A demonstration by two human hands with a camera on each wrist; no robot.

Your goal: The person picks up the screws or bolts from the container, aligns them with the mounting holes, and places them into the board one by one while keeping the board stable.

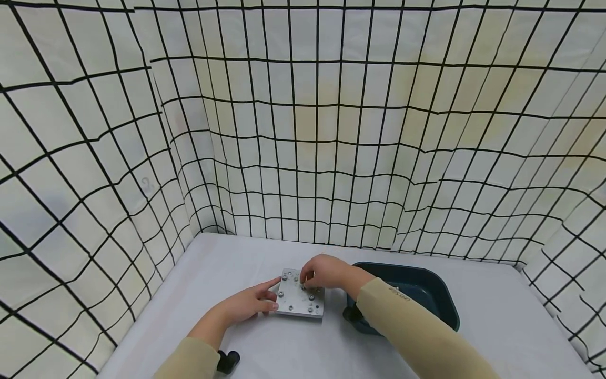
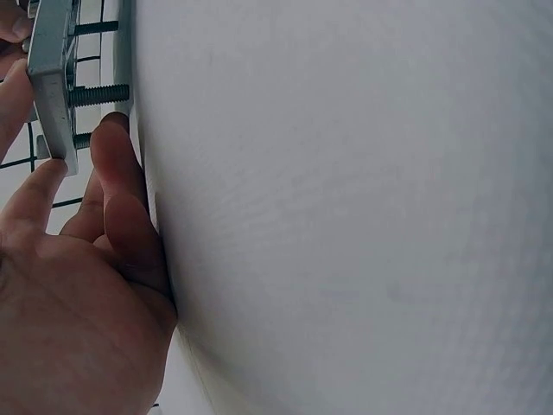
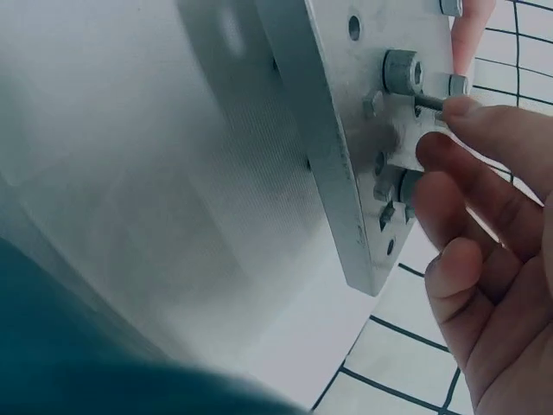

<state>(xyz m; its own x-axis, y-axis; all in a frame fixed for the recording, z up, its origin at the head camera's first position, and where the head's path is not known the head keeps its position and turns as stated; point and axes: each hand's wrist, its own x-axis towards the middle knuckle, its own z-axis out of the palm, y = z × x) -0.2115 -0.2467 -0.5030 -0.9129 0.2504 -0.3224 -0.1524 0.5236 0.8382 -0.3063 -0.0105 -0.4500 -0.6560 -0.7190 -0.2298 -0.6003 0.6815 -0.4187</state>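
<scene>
A silver metal plate [image 1: 299, 307] with several hex-socket bolts and holes is on the white table. In the left wrist view, threaded bolt ends [image 2: 102, 95] stick out beneath it. My left hand [image 1: 248, 304] holds the plate's left edge, with fingertips against its side and curled fingers low beside the bolt ends. Over the plate's upper right part, my right hand [image 1: 326, 272] pinches a small thin metal pin or screw [image 3: 429, 103] between thumb and finger. That piece is beside a large socket-head bolt [image 3: 403, 73]; its far end is hard to make out.
A dark teal tray [image 1: 447, 300] stands right of the plate, partly behind my right forearm, with small pieces inside. Black wrist-worn devices [image 1: 229, 362] sit by both wrists. White walls with black netting [image 1: 317, 158] enclose the table's back and sides.
</scene>
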